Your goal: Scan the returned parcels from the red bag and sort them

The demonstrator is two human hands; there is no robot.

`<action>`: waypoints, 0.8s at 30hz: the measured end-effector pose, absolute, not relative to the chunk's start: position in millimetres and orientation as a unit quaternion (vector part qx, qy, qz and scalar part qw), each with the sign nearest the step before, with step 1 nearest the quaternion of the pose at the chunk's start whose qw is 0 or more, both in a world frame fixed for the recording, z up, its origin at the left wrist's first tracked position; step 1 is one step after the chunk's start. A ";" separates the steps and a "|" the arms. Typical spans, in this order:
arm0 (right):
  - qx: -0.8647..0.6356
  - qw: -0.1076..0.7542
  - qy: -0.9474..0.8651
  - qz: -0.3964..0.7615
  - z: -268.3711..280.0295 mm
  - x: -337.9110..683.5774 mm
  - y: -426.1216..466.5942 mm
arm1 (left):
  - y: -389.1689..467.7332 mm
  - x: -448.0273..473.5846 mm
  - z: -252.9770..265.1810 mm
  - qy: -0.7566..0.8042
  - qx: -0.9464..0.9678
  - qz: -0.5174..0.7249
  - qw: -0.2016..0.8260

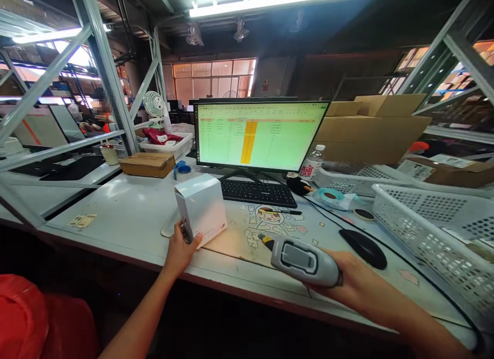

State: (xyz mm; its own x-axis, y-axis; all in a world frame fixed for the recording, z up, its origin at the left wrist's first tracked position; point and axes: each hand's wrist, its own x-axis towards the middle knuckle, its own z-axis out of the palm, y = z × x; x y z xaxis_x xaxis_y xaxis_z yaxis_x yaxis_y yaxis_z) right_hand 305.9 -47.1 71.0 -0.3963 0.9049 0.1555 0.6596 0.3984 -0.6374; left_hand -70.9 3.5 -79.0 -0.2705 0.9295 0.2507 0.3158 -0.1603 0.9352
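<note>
A white cardboard box [204, 204] stands upright near the front of the desk, its lower left edge gripped by my left hand [182, 248]. My right hand [343, 279] is wrapped round a grey handheld barcode scanner [304, 261], held above the front edge of the desk mat [231, 240]. The scanner's head points left toward the box, with a gap between them. Its underside and most of my right fingers are hidden. A yellow-and-black tip [265, 239], partly covered by the scanner, shows just past its head.
Behind the box are a keyboard [258, 193] and a lit monitor [254, 135]. A black mouse [363, 248], a cable and white plastic baskets [436, 235] lie to the right. A brown carton [148, 165] and blue tape [182, 168] stand at the left. Metal posts frame the desk.
</note>
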 end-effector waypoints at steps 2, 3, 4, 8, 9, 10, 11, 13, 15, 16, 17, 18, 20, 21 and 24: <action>-0.468 0.195 -0.816 0.279 76.4 297.4 -52.2 | 3.9 -71.9 -80.8 0.584 0.529 0.548 0.282; -0.468 0.182 -0.818 0.281 76.6 295.7 -51.0 | 3.9 -72.3 -81.4 0.584 0.527 0.549 0.282; -0.476 0.183 -0.815 0.274 75.2 296.0 -47.6 | 3.7 -72.7 -81.8 0.584 0.527 0.549 0.282; -0.521 0.195 -0.793 0.247 59.3 312.6 -22.3 | 2.0 -73.2 -81.2 0.585 0.532 0.545 0.278; -0.537 0.201 -0.784 0.239 54.8 318.6 -15.9 | 1.6 -73.2 -80.7 0.583 0.533 0.546 0.279; -0.553 0.207 -0.774 0.228 50.8 324.3 -10.5 | 1.3 -73.3 -80.3 0.579 0.533 0.548 0.282; -0.566 0.213 -0.766 0.217 47.6 329.1 -6.6 | 1.0 -73.2 -80.0 0.576 0.532 0.551 0.286; -0.578 0.217 -0.760 0.204 44.2 333.6 -4.3 | 0.5 -73.1 -79.4 0.574 0.527 0.555 0.291; -0.567 0.210 -0.770 0.205 44.9 329.4 -8.9 | -0.1 -72.8 -79.1 0.570 0.528 0.557 0.293; -0.555 0.204 -0.779 0.207 46.5 324.1 -12.9 | -0.4 -72.8 -79.1 0.566 0.532 0.558 0.293; -0.541 0.199 -0.790 0.210 48.7 317.0 -17.1 | -0.8 -72.8 -79.2 0.561 0.539 0.557 0.292; -0.525 0.195 -0.801 0.211 51.3 308.8 -21.0 | -1.1 -72.8 -79.3 0.555 0.547 0.556 0.290; -0.492 0.194 -0.823 0.207 56.2 291.1 -26.2 | -1.6 -73.1 -79.3 0.548 0.563 0.550 0.282; -0.477 0.193 -0.833 0.204 58.1 282.9 -27.3 | -1.9 -73.2 -79.0 0.547 0.569 0.547 0.278; -0.449 0.185 -0.852 0.195 61.5 264.5 -27.1 | -2.9 -73.5 -76.8 0.542 0.573 0.545 0.284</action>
State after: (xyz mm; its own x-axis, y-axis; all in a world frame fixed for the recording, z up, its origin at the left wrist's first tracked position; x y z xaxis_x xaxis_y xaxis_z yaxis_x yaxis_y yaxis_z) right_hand 264.5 -27.1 61.5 -0.5286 0.8372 0.1403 0.6927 0.5210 -0.4987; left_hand -73.5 -2.9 -76.8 -0.1813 0.9312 0.3162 0.3122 -0.2504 0.9164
